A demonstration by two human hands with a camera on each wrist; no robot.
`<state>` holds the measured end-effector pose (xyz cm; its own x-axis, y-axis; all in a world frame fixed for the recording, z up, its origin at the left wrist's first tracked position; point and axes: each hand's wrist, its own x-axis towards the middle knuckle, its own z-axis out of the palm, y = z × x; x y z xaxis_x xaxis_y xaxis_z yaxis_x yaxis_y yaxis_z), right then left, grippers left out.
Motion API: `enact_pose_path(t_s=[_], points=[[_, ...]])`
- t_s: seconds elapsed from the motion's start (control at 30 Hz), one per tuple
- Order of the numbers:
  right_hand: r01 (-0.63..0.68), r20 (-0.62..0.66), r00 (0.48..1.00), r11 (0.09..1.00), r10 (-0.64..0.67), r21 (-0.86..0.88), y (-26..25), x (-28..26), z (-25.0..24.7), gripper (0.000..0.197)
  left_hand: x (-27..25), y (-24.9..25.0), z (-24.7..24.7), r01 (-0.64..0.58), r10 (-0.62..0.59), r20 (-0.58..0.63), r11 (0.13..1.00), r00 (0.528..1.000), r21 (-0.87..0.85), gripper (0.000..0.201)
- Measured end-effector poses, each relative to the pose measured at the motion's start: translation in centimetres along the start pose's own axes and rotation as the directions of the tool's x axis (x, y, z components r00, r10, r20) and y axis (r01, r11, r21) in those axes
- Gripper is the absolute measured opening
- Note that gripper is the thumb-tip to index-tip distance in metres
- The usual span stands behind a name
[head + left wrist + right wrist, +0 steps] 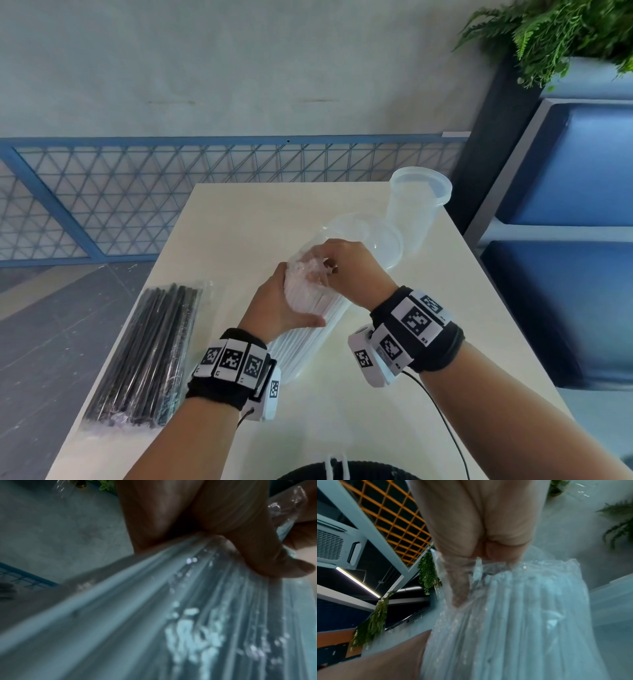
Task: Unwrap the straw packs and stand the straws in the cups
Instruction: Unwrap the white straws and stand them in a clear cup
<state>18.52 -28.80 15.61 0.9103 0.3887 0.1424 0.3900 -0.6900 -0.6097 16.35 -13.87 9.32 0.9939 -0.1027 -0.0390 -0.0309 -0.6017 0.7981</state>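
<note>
A pack of white straws (308,335) in clear film stands tilted on the pale table (342,411). My left hand (284,305) grips the pack around its upper part, thumb across the front (267,555). My right hand (346,270) pinches the crumpled film (311,265) at the pack's top end; in the right wrist view the fingers (458,588) show through the film (513,601). A wrapped pack of black straws (150,353) lies flat at the table's left edge. Two clear plastic cups sit behind the hands: one lying on its side (373,236), one upright (418,202).
A blue mesh railing (171,192) runs beyond the table's far and left side. Blue cushioned seating (565,240) and a planter with ferns (565,31) stand to the right. A black cable (442,411) trails from my right wrist across the table.
</note>
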Motion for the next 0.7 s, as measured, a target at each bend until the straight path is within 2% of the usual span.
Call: enact_pose_path(t_s=[0.1,0.23,0.37,0.57,0.7], points=[[-0.019,-0.021,1.0,1.0,0.019,-0.015,0.0,0.2,0.3,0.01,0.0,0.0,0.1,-0.015,0.015,-0.011,1.0,1.0,-0.019,0.08],[-0.029,-0.057,0.998,0.999,0.03,0.023,0.5,0.4,0.3,0.007,-0.1,-0.4,0.2,-0.027,0.024,-0.064,0.999,0.998,-0.047,0.071],[-0.041,-0.107,0.993,0.995,0.05,0.089,0.8,0.3,-0.9,0.005,-0.1,-0.6,0.1,-0.05,0.047,-0.061,0.998,0.997,-0.044,0.065],[0.009,-0.26,0.965,0.986,0.035,0.167,1.3,0.8,-5.6,0.009,0.1,-1.0,0.2,-0.063,0.059,-0.053,0.994,0.997,-0.087,0.071],[-0.026,-0.282,0.954,0.967,0.099,0.253,1.7,0.0,-4.7,0.02,0.2,-1.2,0.1,-0.063,0.058,-0.059,0.994,0.997,-0.093,0.082]])
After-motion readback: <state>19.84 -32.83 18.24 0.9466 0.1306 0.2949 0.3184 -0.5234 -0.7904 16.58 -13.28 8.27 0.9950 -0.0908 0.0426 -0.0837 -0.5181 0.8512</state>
